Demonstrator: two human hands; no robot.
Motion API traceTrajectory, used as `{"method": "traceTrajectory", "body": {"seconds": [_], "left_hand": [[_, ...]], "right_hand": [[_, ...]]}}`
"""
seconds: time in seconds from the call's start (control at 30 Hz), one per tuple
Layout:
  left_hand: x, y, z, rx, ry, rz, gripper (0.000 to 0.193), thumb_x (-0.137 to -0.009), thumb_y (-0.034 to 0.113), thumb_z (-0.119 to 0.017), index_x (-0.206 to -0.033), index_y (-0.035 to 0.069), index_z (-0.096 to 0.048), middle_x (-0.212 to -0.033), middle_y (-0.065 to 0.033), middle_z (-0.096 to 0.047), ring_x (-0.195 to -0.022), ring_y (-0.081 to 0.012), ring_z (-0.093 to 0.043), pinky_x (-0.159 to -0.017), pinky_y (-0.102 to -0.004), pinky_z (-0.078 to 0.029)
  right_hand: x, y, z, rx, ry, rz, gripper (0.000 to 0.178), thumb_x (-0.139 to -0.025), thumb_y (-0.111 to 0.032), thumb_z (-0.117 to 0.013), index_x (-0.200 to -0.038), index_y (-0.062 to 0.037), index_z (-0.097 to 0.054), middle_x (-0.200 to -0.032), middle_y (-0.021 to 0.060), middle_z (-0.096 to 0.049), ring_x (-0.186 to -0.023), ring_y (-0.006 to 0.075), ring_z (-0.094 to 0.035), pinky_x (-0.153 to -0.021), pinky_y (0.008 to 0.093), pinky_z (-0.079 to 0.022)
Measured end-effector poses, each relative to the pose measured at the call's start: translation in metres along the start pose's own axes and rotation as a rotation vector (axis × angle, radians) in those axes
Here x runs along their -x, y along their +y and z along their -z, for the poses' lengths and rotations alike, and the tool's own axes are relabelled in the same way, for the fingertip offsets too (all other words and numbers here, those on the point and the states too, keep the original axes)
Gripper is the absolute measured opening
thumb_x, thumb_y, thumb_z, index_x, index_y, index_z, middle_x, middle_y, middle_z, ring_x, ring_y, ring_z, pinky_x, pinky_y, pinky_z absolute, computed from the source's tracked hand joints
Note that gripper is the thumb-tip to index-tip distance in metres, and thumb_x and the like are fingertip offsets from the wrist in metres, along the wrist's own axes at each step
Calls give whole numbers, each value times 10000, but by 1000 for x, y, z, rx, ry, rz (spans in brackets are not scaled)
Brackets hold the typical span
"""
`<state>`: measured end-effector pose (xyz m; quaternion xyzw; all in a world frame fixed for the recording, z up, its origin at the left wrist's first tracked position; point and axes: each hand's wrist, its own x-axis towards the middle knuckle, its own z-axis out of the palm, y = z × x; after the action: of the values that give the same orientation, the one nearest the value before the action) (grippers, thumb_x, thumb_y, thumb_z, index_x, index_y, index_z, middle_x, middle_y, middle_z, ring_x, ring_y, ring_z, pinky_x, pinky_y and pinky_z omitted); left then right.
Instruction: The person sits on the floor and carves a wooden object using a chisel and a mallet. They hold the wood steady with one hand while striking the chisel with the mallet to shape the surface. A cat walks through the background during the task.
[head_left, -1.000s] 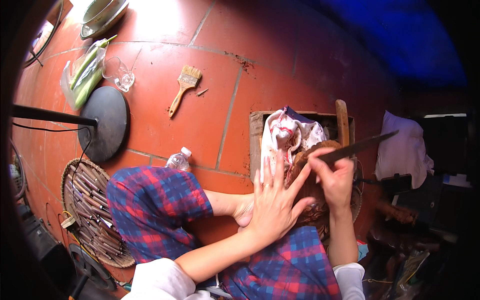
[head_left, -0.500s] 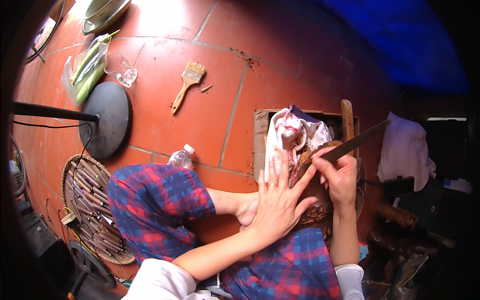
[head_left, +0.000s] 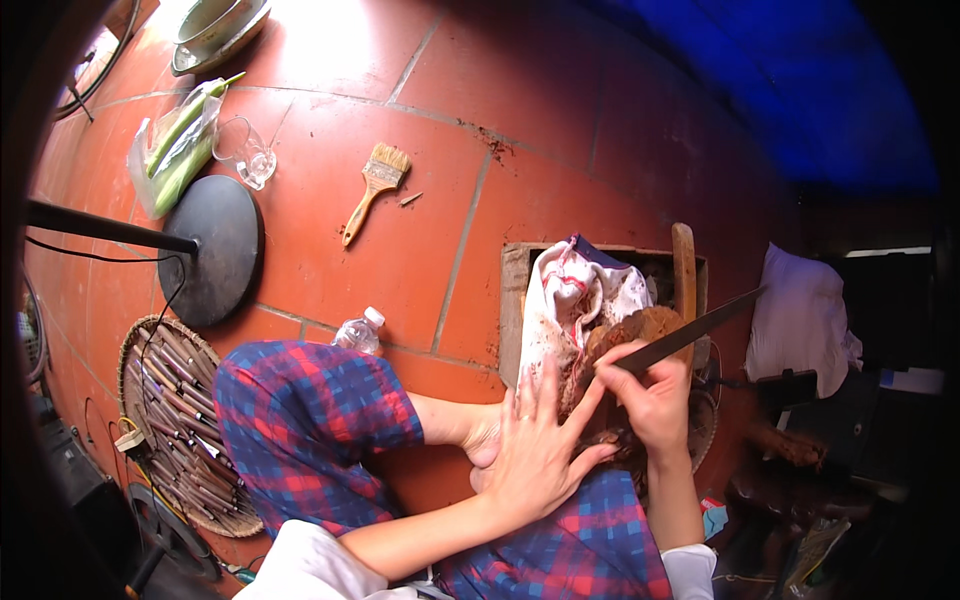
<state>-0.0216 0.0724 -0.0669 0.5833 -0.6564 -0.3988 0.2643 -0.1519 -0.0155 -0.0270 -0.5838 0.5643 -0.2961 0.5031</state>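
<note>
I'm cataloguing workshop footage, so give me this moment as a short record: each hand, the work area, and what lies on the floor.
Left hand: open, spread beside the brown wooden piece
Right hand: gripping a long, flat, dark tool, far end toward the right
Wooden box: white cloth bunched in it
Floor: red tiles; flat brush; clear bottle
Person's left: woven basket holding many slim tools
</note>
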Motion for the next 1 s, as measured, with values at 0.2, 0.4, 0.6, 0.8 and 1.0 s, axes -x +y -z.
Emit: {"method": "traceTrajectory", "body": {"seconds": [0.2, 0.4, 0.6, 0.8, 1.0], "left_hand": [[-43, 5, 7, -69, 65, -56, 669, -884, 468, -536, -1462, 234, -293, -1486, -324, -90, -1329, -531, -186, -1052, -584, -206], [-28, 3, 8, -45, 3, -39, 643, -891, 448, -533, -1458, 253, -299, -1494, -304, -92, -1335, -516, -191, -1047, -588, -216], [-19, 4, 13, -28, 45, -17, 597, -899, 435, -524, -1442, 276, -332, -1501, -285, -95, -1339, -519, -177, -1032, -612, -233], [-35, 6, 20, -102, 91, -41, 606, -882, 466, -533, -1434, 291, -351, -1516, -263, -68, -1350, -520, -146, -1024, -636, -221], [-27, 4, 18, -160, 31, -13, 619, -873, 466, -544, -1435, 300, -345, -1519, -260, -59, -1360, -507, -135, -1026, -637, -214]], "right_hand": [[-22, -15, 3, 1, 220, 14, 50, -802, -15, -690, -848, 2, -681, -751, -6, -641, -679, 47, -549, -610, 196, -424], [-15, -9, 6, -23, 154, -39, 39, -805, 3, -669, -843, 6, -677, -775, 13, -655, -727, 76, -584, -664, 215, -458], [-10, -3, 3, 127, 135, 118, 75, -828, -28, -663, -898, -1, -658, -795, 0, -632, -748, 73, -569, -687, 210, -446], [-16, -10, -3, 1, 232, 33, 51, -828, -14, -658, -875, 4, -662, -792, 4, -627, -772, 75, -565, -701, 220, -444], [-12, -8, 2, 51, 146, -8, 56, -820, -24, -671, -868, 4, -667, -797, 3, -634, -733, 69, -569, -668, 209, -448]]}}
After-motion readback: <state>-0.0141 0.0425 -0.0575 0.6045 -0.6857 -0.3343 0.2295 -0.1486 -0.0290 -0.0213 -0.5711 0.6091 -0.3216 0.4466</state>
